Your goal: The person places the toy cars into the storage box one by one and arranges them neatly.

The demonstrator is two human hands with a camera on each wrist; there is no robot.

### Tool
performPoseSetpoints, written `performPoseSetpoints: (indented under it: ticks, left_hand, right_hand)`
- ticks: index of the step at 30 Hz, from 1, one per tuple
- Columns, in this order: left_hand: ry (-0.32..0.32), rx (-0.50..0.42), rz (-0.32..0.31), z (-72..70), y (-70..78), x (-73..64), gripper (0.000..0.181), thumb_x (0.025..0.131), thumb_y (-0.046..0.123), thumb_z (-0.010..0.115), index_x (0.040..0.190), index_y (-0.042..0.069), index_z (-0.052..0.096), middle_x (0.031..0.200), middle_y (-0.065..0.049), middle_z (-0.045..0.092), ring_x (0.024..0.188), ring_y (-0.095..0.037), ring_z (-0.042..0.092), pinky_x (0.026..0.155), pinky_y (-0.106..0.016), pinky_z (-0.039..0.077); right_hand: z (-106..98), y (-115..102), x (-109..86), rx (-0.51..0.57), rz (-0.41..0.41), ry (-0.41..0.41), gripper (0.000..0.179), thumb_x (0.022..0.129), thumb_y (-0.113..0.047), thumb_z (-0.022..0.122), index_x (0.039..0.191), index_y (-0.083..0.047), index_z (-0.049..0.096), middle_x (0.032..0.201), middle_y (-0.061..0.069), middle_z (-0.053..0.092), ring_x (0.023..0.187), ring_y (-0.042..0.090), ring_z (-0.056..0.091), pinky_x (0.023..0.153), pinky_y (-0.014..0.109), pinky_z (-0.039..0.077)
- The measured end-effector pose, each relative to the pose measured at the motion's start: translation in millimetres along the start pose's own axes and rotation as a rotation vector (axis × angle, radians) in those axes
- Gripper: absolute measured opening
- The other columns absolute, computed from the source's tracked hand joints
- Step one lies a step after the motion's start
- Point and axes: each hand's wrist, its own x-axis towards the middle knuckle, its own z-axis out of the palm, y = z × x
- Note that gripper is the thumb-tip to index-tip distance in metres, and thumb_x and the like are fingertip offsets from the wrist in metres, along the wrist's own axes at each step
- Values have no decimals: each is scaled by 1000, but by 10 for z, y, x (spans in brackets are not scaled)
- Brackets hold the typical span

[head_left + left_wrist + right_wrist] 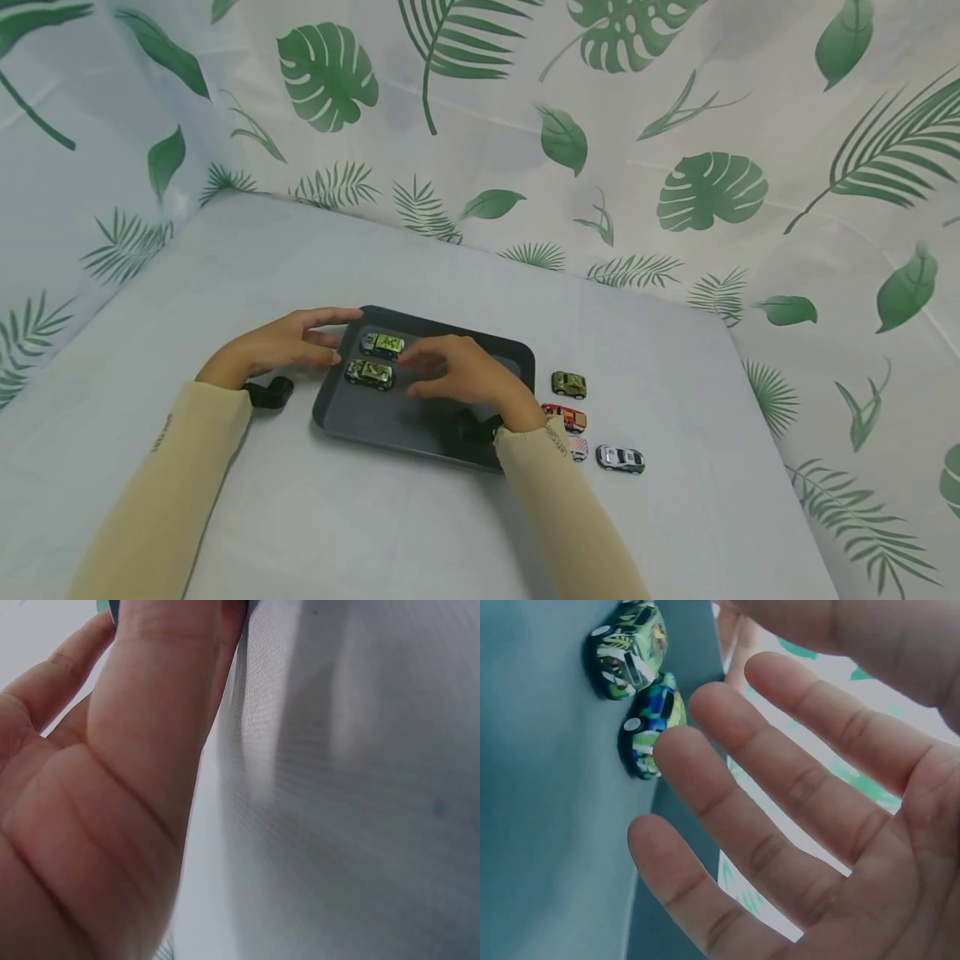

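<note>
A dark grey rectangular tray [382,423] lies on the white-covered table. Inside its left end sit two toy cars side by side: a yellow-green and blue car [383,345], and a camouflage-patterned car [370,374] nearer the person. My left hand [281,343] is at the tray's left rim, index fingertip at the far corner and thumb lower along the edge. Over the tray, just right of the two cars, hovers my right hand [476,375]. Its fingers [712,776] are spread and loosely extended in the right wrist view, with nothing held.
Right of the tray stand more toy cars: an olive camouflage one [569,384], a red one [566,417], a pink-and-white one [578,449] partly behind the right sleeve, and a silver one [620,459]. A leaf-printed curtain [480,125] rises behind the table.
</note>
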Motion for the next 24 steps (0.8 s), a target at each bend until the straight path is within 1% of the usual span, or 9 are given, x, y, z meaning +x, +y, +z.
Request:
performPoseSetpoints:
  ticks: [5, 9, 13, 17, 19, 24]
  left_hand:
    - [-5, 11, 1, 3, 5, 10, 84, 99, 8, 72, 170, 3, 27, 175, -32, 16, 155, -60, 27, 111, -61, 49]
    - [-5, 24, -4, 1, 0, 12, 83, 100, 9, 71, 171, 3, 28, 176, -31, 15, 155, -59, 28, 111, -61, 49]
    - [-2, 19, -11, 1, -3, 8, 83, 100, 10, 72, 170, 4, 29, 176, -30, 16, 156, -58, 28, 112, -60, 49]
    - [-3, 22, -6, 3, -6, 1, 82, 100, 10, 72, 170, 4, 29, 176, -31, 15, 155, -59, 27, 111, -60, 49]
    - [-5, 20, -4, 7, -6, -3, 82, 100, 10, 72, 170, 3, 29, 176, -31, 15, 156, -59, 26, 112, -60, 49]
    - [-2, 8, -6, 9, -14, -9, 83, 100, 9, 73, 170, 4, 29, 176, -30, 17, 157, -58, 25, 113, -61, 47]
  right_hand:
    - [-49, 61, -146, 100, -16, 23, 41, 97, -6, 80, 136, 4, 69, 133, 19, 73, 120, 31, 70, 100, 32, 57]
    - [-70, 94, -264, 171, -48, 49, 39, 97, -4, 79, 134, 6, 70, 129, 23, 74, 116, 33, 71, 100, 34, 58]
    - [-67, 156, -370, 207, -97, 78, 37, 97, -3, 78, 131, 8, 70, 125, 25, 74, 111, 33, 72, 99, 38, 59]
    - [-68, 206, -479, 233, -126, 102, 37, 96, 1, 79, 131, 9, 70, 123, 27, 74, 107, 33, 72, 97, 40, 59]
    - [-72, 221, -532, 256, -132, 110, 37, 95, 2, 78, 131, 9, 70, 123, 28, 73, 108, 35, 72, 97, 40, 59]
    - [-69, 264, -629, 309, -138, 127, 36, 96, 4, 77, 130, 10, 70, 123, 29, 72, 111, 46, 70, 96, 38, 60]
